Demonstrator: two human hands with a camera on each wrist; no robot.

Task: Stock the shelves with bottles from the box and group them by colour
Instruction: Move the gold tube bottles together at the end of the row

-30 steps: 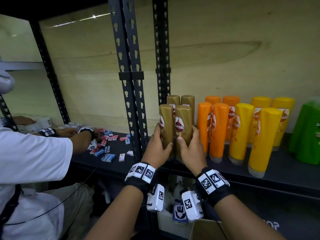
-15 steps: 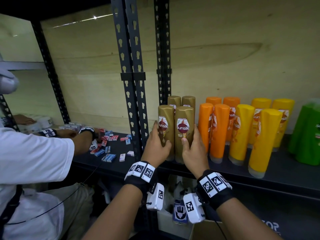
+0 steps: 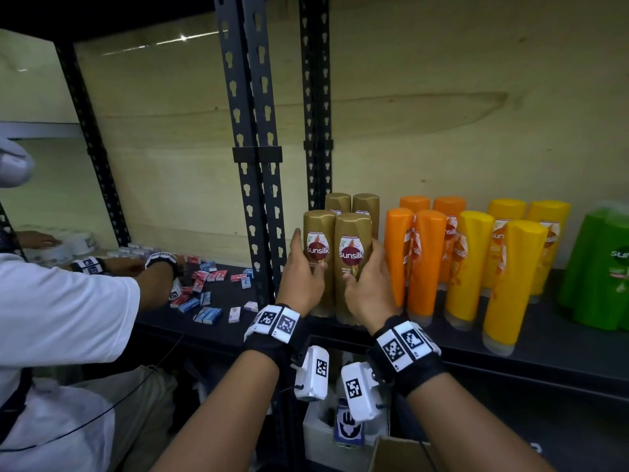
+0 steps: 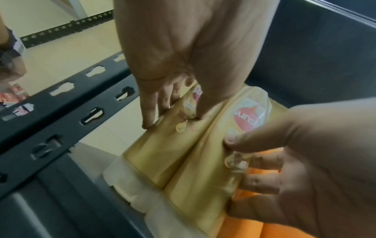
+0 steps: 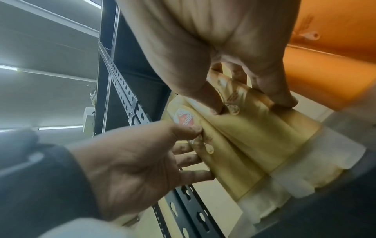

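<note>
Two gold bottles stand upright side by side at the shelf's front left, labels facing me. My left hand grips the left gold bottle, thumb on its front, fingers round its left side. My right hand grips the right gold bottle the same way from the right. Two more gold bottles stand right behind them. The left wrist view shows my left hand on the left gold bottle; the right wrist view shows my right hand on the right gold bottle.
Orange bottles, yellow bottles and green bottles follow to the right. Black perforated uprights stand just left of the gold group. Another person handles small packets on the neighbouring shelf. A cardboard box sits below.
Both front gold bottles have been turned so their labels face forward. My hands have stayed on them.
</note>
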